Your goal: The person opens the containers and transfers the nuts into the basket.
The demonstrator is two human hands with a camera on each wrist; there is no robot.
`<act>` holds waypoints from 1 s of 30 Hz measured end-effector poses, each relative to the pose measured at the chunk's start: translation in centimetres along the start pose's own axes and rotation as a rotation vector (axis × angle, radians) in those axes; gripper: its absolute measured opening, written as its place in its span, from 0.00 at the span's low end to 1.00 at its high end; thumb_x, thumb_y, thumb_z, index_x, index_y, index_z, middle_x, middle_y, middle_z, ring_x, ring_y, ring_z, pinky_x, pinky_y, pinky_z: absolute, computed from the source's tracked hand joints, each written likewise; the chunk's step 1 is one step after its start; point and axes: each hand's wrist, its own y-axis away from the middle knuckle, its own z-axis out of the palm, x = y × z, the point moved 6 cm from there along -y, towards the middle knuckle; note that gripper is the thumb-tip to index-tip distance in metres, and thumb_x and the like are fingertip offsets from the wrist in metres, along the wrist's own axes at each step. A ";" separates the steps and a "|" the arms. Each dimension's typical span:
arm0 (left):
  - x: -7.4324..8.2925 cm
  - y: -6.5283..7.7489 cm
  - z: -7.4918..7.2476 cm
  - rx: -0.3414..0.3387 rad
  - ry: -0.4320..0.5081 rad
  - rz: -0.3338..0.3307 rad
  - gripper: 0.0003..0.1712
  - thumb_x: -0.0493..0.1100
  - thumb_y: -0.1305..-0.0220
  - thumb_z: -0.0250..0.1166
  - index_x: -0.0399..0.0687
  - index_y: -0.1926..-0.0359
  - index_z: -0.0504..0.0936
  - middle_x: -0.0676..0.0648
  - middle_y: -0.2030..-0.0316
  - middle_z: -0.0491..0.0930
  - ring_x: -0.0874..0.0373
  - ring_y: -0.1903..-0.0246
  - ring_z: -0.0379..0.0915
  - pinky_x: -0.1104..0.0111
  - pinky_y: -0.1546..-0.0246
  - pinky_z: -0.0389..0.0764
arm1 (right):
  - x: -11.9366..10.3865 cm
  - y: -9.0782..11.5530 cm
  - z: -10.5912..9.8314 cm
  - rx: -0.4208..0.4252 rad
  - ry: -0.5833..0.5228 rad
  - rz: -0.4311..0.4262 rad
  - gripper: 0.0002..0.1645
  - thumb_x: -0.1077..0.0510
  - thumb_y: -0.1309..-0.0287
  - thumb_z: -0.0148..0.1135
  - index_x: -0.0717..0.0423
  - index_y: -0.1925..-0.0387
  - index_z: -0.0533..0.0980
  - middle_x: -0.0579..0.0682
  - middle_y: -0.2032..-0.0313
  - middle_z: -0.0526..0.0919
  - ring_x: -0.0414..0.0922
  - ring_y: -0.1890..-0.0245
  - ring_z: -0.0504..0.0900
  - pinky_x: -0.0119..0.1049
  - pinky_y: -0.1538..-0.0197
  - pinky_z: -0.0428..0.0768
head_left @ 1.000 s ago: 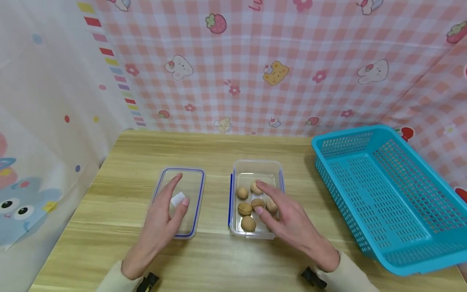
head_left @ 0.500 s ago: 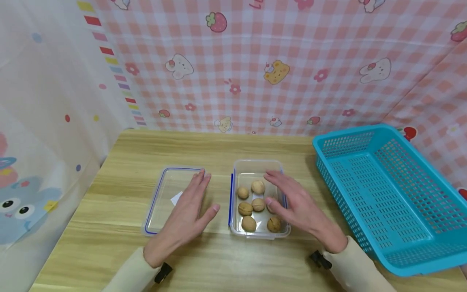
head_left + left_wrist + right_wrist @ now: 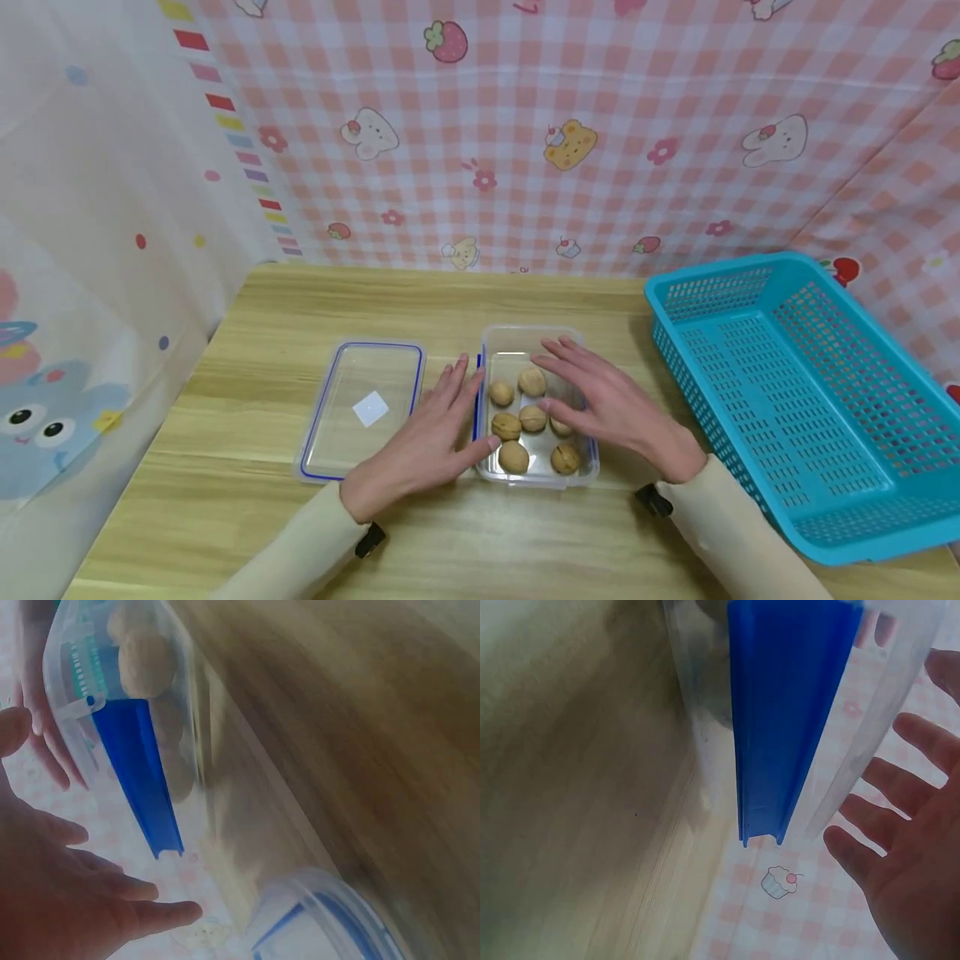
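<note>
A clear plastic food container [image 3: 517, 337] with blue side clips stands on the table, holding several walnuts [image 3: 513, 457]. My left hand [image 3: 427, 437] is at the container's left side, fingers extended, thumb over the near left rim. Over the right rim is my right hand [image 3: 615, 404], its fingers spread and the thumb above the walnuts. Neither hand holds anything; whether they touch the rim I cannot tell. The left wrist view shows a blue clip [image 3: 139, 769] hanging down beside my left fingers. Another blue clip [image 3: 784, 720] hangs near my right fingers in the right wrist view.
Left of the container lies its clear lid [image 3: 345, 392] with a blue seal and a white square sticker [image 3: 371, 409]. A turquoise perforated basket [image 3: 780, 417] stands at the right of the wooden table [image 3: 450, 542]. Patterned cloth [image 3: 487, 125] hangs behind.
My left hand has moved right, from over the lid to the container's left side. My right hand has shifted slightly right, from above the walnuts toward the right rim.
</note>
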 end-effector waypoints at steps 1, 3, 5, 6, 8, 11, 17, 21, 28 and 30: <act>0.0 -0.2 0.2 -0.017 -0.011 -0.002 0.52 0.68 0.26 0.54 0.46 0.16 0.44 0.41 0.18 0.30 0.37 0.20 0.34 0.35 0.25 0.49 | 0.2 -0.2 0.1 -0.013 0.003 0.006 0.36 0.42 0.30 0.64 0.53 0.27 0.72 0.58 0.25 0.67 0.61 0.24 0.61 0.62 0.26 0.63; 0.1 -0.4 0.5 -0.035 -0.021 -0.006 0.52 0.69 0.26 0.53 0.47 0.16 0.43 0.43 0.18 0.29 0.38 0.20 0.34 0.35 0.25 0.49 | 0.4 -0.5 0.3 -0.036 0.009 0.015 0.37 0.41 0.30 0.64 0.52 0.26 0.71 0.58 0.25 0.66 0.61 0.24 0.60 0.62 0.26 0.63; 0.0 -0.6 0.6 -0.044 -0.024 -0.010 0.52 0.69 0.26 0.53 0.48 0.16 0.43 0.42 0.18 0.30 0.39 0.20 0.34 0.36 0.25 0.49 | 0.5 -0.9 0.5 -0.053 0.017 0.017 0.38 0.40 0.30 0.64 0.52 0.26 0.70 0.58 0.25 0.66 0.61 0.24 0.61 0.62 0.25 0.63; 0.0 -0.7 0.6 -0.046 -0.020 -0.011 0.52 0.69 0.26 0.53 0.48 0.16 0.43 0.41 0.18 0.32 0.38 0.20 0.35 0.36 0.25 0.49 | 0.6 -1.1 0.5 -0.060 0.021 0.016 0.38 0.40 0.30 0.64 0.52 0.26 0.70 0.58 0.25 0.67 0.61 0.24 0.61 0.62 0.25 0.63; -0.1 -0.8 0.7 -0.053 -0.007 -0.017 0.52 0.68 0.25 0.53 0.46 0.16 0.44 0.39 0.18 0.34 0.38 0.20 0.36 0.36 0.25 0.50 | 0.7 -1.4 0.7 -0.074 0.035 0.009 0.39 0.39 0.30 0.63 0.53 0.26 0.70 0.59 0.25 0.67 0.61 0.24 0.61 0.61 0.25 0.63; -0.4 -0.9 0.9 -0.068 0.008 -0.030 0.51 0.67 0.25 0.54 0.45 0.17 0.45 0.37 0.18 0.37 0.38 0.20 0.37 0.37 0.25 0.51 | 0.8 -1.9 1.0 -0.095 0.055 -0.008 0.39 0.38 0.30 0.63 0.54 0.27 0.71 0.60 0.26 0.68 0.61 0.25 0.64 0.60 0.25 0.64; -0.7 -0.9 1.2 -0.080 0.029 -0.033 0.51 0.66 0.24 0.55 0.45 0.17 0.45 0.38 0.18 0.39 0.41 0.20 0.38 0.39 0.24 0.53 | 0.9 -2.7 1.5 -0.138 0.086 -0.016 0.38 0.40 0.30 0.64 0.57 0.29 0.73 0.62 0.31 0.74 0.61 0.31 0.72 0.61 0.27 0.67; -0.7 -0.9 1.2 -0.078 0.028 -0.021 0.51 0.67 0.24 0.54 0.45 0.17 0.44 0.38 0.18 0.40 0.41 0.20 0.38 0.39 0.25 0.53 | 1.1 -3.1 1.8 -0.168 0.113 -0.008 0.36 0.41 0.30 0.65 0.57 0.30 0.74 0.60 0.33 0.77 0.60 0.34 0.77 0.59 0.30 0.72; -0.8 -0.9 1.4 -0.069 0.040 -0.011 0.51 0.67 0.24 0.53 0.47 0.16 0.43 0.39 0.18 0.40 0.41 0.20 0.38 0.38 0.25 0.54 | 1.4 -3.7 2.1 -0.196 0.145 -0.015 0.33 0.44 0.32 0.68 0.57 0.32 0.76 0.57 0.38 0.82 0.57 0.40 0.81 0.55 0.35 0.77; -0.9 -0.9 1.5 -0.063 0.045 -0.012 0.50 0.67 0.24 0.53 0.46 0.16 0.45 0.39 0.18 0.40 0.41 0.20 0.39 0.39 0.25 0.54 | 1.5 -3.9 2.3 -0.214 0.155 -0.009 0.33 0.44 0.32 0.68 0.56 0.33 0.76 0.56 0.39 0.83 0.57 0.40 0.82 0.55 0.35 0.78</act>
